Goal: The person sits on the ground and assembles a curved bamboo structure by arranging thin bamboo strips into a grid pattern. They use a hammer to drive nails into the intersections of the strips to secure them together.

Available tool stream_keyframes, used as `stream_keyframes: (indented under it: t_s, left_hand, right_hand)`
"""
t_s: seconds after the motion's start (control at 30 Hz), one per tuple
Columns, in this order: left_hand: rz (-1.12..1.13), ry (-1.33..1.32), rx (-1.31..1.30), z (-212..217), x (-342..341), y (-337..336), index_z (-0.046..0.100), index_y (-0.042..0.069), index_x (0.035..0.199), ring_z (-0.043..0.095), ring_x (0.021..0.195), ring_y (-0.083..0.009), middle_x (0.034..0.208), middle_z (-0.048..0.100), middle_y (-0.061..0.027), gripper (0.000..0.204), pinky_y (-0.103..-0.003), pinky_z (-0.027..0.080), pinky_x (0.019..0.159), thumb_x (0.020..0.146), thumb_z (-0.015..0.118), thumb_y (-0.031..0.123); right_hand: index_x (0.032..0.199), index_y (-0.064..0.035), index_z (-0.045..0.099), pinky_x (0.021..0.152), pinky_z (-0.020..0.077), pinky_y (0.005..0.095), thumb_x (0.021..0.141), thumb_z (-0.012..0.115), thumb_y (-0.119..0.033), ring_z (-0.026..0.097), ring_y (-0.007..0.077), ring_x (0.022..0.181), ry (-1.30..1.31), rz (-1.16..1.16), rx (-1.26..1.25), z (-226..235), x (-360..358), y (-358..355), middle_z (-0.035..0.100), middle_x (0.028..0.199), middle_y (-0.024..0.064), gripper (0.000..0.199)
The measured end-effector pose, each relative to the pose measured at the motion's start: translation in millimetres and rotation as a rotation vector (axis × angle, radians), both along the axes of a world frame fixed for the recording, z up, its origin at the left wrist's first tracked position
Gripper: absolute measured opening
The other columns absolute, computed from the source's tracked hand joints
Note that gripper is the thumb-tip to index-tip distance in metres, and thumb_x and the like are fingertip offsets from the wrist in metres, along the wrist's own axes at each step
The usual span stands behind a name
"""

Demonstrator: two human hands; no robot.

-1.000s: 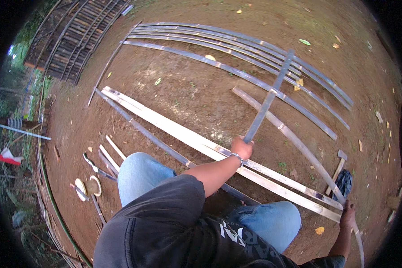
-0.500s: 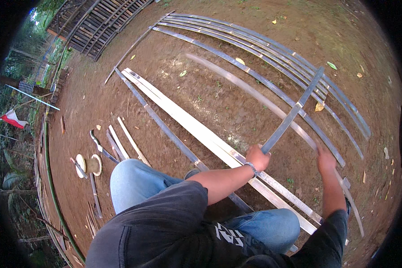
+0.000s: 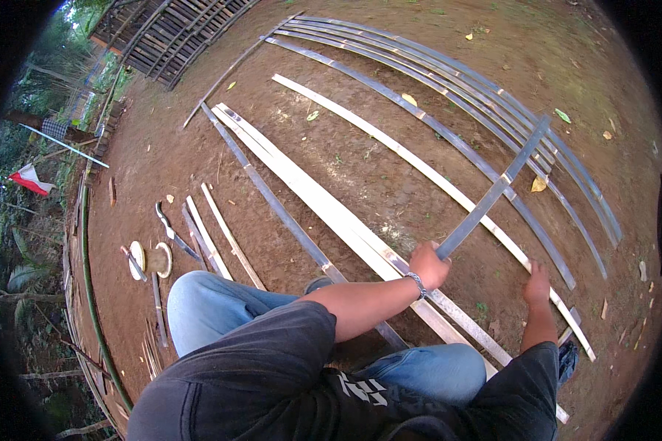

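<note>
My left hand [image 3: 429, 266] is wrapped round the lower end of a short, dark-skinned bamboo strip [image 3: 489, 197], which slants up and away to the right. Just under that hand lie long pale bamboo strips [image 3: 316, 195], side by side. Farther right, my right hand [image 3: 537, 283] has its fingers closed at the edge of another long bamboo strip [image 3: 397, 149], near its close end. This strip shows its pale inner face and curves away to the far left. The short strip crosses over it in view; whether the two touch, I cannot tell.
More dark bamboo strips [image 3: 419, 114] lie to the right, their far ends by a thin crosswise pole [image 3: 232, 77]. At left are a spool [image 3: 154, 260], a curved-handled blade [image 3: 173, 231] and short bamboo pieces [image 3: 228, 231]. A slatted bamboo structure [image 3: 173, 40] stands far left.
The long strip at my right hand was blurred and duller; it now lies sharp with its pale face showing. The view has shifted slightly. My left hand keeps the short strip.
</note>
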State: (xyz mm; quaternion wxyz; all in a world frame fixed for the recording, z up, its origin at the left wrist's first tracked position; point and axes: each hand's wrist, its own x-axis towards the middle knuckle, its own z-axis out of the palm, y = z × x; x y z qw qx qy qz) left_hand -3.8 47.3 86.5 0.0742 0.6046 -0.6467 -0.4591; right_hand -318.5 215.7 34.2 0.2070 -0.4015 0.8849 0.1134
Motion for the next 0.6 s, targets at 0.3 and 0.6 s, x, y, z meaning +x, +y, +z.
stream_keyframes:
  t_s: [0.3,0.6]
  left_hand:
    - [-0.053,-0.011,0.113,-9,4,-5,0.062,-0.001,0.109,0.06,0.113,-0.0415,0.114,0.063,-0.0265,0.04,-0.047,0.047,0.1,0.081,0.072,0.025]
    - [-0.018,0.061,0.022,-15,0,1,0.067,-0.002,0.103,0.066,0.1,-0.0405,0.101,0.067,-0.0264,0.031,-0.046,0.051,0.09,0.08,0.07,0.019]
  right_hand:
    - [0.13,-0.0124,0.057,0.095,0.0519,0.046,0.083,0.069,-0.01,0.064,0.0322,0.113,0.191,0.038,0.2,-20,-26,5,0.061,0.126,0.0126,0.049]
    - [0.122,-0.007,0.062,0.101,0.0474,0.0467,0.082,0.074,-0.02,0.056,0.0364,0.122,-0.01,0.124,-0.43,8,46,-120,0.062,0.126,0.0173,0.044]
